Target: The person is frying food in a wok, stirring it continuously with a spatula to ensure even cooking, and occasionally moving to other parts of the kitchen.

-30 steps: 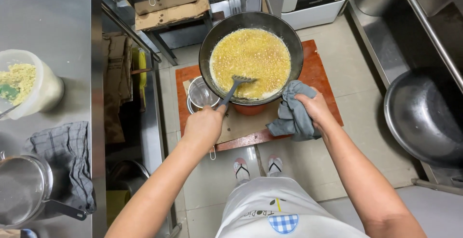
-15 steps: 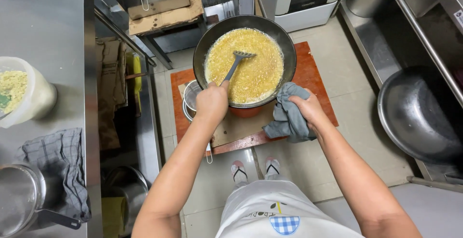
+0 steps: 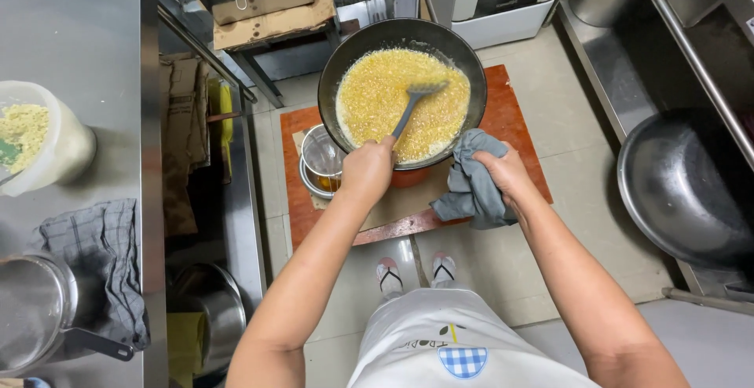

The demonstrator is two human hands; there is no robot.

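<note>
Over the wok (image 3: 345,58), the spatula (image 3: 414,103) (clenched in left fingers (image 3: 367,170)) has swung right, while the right hand (image 3: 503,174) still grips the cloth (image 3: 471,188).

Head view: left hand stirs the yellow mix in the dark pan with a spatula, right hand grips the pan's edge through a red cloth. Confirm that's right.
Not quite. The cloth in the right hand is grey, not red, as the head view shows. The rest holds: the left hand stirs the yellow mix in the dark pan with a spatula.

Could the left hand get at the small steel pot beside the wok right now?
Probably yes: the left hand grips the spatula right next to the small steel pot, with nothing between, but it would have to release the spatula first.
</note>
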